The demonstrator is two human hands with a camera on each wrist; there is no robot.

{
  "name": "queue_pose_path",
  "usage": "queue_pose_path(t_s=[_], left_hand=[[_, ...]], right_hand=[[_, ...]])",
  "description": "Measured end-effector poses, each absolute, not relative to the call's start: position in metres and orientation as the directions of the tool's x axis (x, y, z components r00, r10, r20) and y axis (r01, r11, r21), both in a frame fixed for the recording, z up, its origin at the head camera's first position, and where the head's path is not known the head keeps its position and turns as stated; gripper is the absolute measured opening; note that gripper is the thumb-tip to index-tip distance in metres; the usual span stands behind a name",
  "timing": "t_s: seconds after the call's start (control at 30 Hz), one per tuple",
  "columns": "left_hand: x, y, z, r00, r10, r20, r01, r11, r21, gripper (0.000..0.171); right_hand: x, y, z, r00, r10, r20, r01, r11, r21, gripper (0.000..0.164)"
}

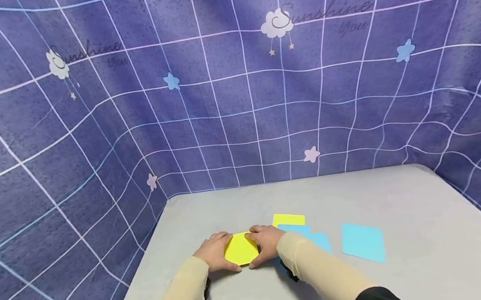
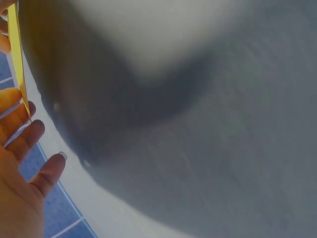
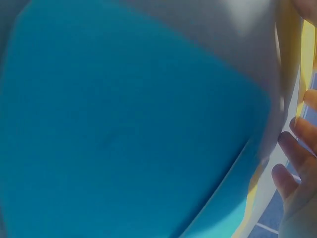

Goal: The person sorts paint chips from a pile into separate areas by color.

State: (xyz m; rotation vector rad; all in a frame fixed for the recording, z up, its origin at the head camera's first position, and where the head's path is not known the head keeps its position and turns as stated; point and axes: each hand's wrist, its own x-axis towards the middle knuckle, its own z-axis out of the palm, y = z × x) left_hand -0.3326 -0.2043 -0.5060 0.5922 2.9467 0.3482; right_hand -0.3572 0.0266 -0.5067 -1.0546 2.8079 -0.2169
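A thin yellow sheet point(image 1: 241, 250) is held between both hands over the table. My left hand point(image 1: 215, 253) grips its left edge, thumb on the near side and fingers toward the far side. At the right edge my right hand point(image 1: 268, 242) holds it the same way. The left wrist view shows the yellow sheet point(image 2: 17, 54) nearly edge-on above the table, and some fingers spread away from it. Blue sheets point(image 3: 133, 124) lie below the right hand in the right wrist view.
Right of the hands, overlapping blue sheets point(image 1: 321, 241) lie beside another yellow sheet point(image 1: 289, 219), partly covered by the right forearm. A separate blue sheet point(image 1: 363, 242) lies farther right. The pale table point(image 1: 426, 228) meets a purple gridded curtain point(image 1: 226, 93) behind and at the left.
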Motion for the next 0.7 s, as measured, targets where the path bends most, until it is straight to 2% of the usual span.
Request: queue_pose_path(t_s=[0.3, 0.7], left_hand=[[-0.328, -0.212, -0.504, -0.924, 0.369, -0.097, 0.338, 0.909, 0.244, 0.103], [-0.32, -0.219, -0.505, -0.925, 0.355, -0.134, 0.321, 0.921, 0.222, 0.101]], right_hand=[[-0.362, 0.017, -0.516, -0.719, -0.694, -0.03, -0.681, 0.713, -0.169, 0.094], [-0.357, 0.007, -0.526, -0.718, -0.696, -0.004, -0.687, 0.709, -0.16, 0.091]])
